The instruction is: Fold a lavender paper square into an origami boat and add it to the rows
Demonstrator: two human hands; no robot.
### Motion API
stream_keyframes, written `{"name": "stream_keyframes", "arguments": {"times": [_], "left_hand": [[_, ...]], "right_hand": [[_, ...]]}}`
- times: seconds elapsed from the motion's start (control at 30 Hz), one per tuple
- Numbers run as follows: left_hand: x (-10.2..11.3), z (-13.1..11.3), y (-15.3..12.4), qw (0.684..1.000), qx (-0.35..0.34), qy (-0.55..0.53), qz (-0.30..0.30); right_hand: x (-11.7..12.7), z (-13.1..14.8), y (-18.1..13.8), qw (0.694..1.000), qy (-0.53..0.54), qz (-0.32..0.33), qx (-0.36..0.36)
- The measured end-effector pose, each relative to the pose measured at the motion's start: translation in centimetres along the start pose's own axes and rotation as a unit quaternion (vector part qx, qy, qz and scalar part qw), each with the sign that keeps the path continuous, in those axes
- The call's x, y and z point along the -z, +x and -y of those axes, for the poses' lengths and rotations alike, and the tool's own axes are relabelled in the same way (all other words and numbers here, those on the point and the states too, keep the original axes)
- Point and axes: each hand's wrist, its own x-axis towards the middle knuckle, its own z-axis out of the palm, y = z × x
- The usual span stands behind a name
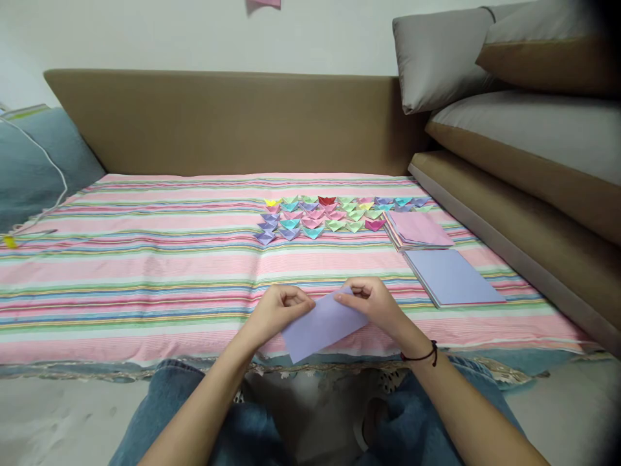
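Both my hands hold one folded lavender paper sheet [321, 325] just above the near edge of the striped cloth [145, 278]. My left hand [277, 312] pinches its left end with curled fingers. My right hand [372, 303], a dark band on its wrist, pinches the upper right edge. Farther back lie several small folded paper boats [334, 215] in many colours, set in rows. To their right sit a pink paper stack [420, 229] and a lavender paper stack [451, 277].
A brown padded backrest [233, 123] runs behind the cloth. Grey and brown cushions [524, 129] are piled at the right. A blue-grey pillow [33, 162] with a white cable lies at the left. My jeans-covered knees [184, 414] are below.
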Motion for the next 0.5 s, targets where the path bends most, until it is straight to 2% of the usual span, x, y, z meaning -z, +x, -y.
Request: {"name": "stream_keyframes", "arguments": {"times": [0.13,0.33,0.5], "left_hand": [[0.9,0.0,0.1,0.999,-0.029,0.02,-0.028],[2.3,-0.2,-0.1,0.998,-0.031,0.023,-0.041],[3.4,-0.1,-0.2,0.995,-0.056,0.007,-0.084]], "right_hand": [[1.5,0.3,0.1,0.999,0.016,-0.052,0.004],[3.5,-0.4,0.0,0.995,0.022,-0.1,0.004],[4.2,-0.6,0.1,0.976,0.111,-0.186,0.016]]}}
